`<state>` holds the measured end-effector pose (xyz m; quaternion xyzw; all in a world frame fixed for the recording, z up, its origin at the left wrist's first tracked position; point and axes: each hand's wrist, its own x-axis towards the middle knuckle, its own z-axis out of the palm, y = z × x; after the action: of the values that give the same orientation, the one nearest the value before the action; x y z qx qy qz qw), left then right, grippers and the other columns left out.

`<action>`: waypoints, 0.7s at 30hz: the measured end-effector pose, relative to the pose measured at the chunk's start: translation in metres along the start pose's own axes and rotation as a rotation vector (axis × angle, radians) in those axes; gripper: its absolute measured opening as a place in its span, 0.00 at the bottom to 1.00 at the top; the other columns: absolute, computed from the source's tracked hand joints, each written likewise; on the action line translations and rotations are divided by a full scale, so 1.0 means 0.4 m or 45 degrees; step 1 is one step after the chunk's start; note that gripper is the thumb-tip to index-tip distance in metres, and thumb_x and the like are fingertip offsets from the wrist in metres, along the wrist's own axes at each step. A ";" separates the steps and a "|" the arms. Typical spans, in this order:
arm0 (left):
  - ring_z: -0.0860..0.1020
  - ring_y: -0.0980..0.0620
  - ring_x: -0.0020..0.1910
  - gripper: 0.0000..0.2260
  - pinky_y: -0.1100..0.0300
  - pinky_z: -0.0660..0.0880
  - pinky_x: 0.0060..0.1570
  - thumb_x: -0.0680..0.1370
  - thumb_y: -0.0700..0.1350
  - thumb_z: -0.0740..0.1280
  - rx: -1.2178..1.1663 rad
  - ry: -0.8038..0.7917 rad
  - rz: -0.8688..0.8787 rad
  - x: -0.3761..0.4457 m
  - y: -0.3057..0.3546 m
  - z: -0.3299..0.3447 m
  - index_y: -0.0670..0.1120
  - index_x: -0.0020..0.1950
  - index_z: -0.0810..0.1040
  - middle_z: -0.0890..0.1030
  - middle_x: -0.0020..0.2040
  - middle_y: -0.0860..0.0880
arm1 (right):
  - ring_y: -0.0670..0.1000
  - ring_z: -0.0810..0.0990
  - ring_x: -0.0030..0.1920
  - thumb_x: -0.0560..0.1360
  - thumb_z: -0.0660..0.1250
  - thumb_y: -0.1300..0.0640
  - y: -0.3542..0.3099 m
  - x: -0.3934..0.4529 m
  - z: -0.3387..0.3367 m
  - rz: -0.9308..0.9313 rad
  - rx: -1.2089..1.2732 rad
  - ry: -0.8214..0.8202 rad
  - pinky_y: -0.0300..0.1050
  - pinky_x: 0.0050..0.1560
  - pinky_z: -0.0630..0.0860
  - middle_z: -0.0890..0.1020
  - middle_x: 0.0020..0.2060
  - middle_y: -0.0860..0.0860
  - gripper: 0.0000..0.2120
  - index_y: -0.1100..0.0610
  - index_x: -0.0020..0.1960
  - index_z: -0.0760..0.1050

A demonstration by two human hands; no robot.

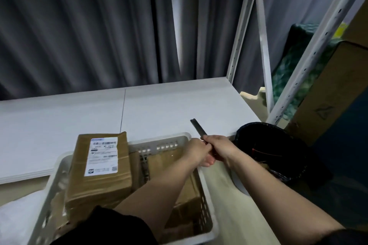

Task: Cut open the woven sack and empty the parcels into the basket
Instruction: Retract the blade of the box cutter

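Observation:
A white slotted plastic basket [207,191] stands in front of me with brown cardboard parcels inside. The largest parcel [99,183], taped and bearing a white shipping label, leans upright in the basket's left half. My right hand [221,148] grips the handle of a dark utility knife [197,127], whose tip points up and away over the white table [59,125]. My left hand [199,152] sits right against the right one, its fingers curled at the knife's lower end. White woven material [18,217], possibly the sack, lies at the lower left.
A black-lined waste bin [278,151] stands to the right of the basket. A white metal shelf frame [262,49] holds a large cardboard box [328,93] and a green bag at the far right. Grey curtains hang behind the table.

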<state>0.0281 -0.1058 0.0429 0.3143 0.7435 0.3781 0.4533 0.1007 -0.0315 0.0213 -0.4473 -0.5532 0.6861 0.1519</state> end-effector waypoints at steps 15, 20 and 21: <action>0.64 0.50 0.71 0.20 0.47 0.41 0.76 0.80 0.50 0.54 1.543 0.002 0.408 0.325 -0.097 0.041 0.46 0.70 0.67 0.72 0.68 0.49 | 0.45 0.61 0.19 0.79 0.60 0.51 0.140 0.343 -0.070 0.098 0.013 0.236 0.35 0.20 0.56 0.67 0.21 0.50 0.22 0.56 0.28 0.65; 0.60 0.49 0.74 0.23 0.48 0.40 0.76 0.79 0.51 0.56 1.593 0.045 0.424 0.355 -0.091 0.049 0.44 0.72 0.65 0.69 0.70 0.47 | 0.50 0.67 0.27 0.80 0.55 0.57 0.156 0.390 -0.060 0.208 0.097 0.281 0.40 0.28 0.62 0.71 0.27 0.52 0.16 0.57 0.35 0.71; 0.58 0.49 0.74 0.23 0.48 0.40 0.76 0.79 0.51 0.57 1.589 0.042 0.418 0.357 -0.090 0.048 0.43 0.72 0.64 0.68 0.71 0.46 | 0.50 0.68 0.29 0.79 0.55 0.61 0.162 0.395 -0.055 0.235 0.121 0.285 0.41 0.30 0.62 0.71 0.28 0.53 0.15 0.57 0.34 0.71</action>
<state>-0.0147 -0.0035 -0.0557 0.6225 0.7728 -0.0564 0.1100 0.0491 0.0713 -0.1068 -0.5622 -0.4562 0.6685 0.1699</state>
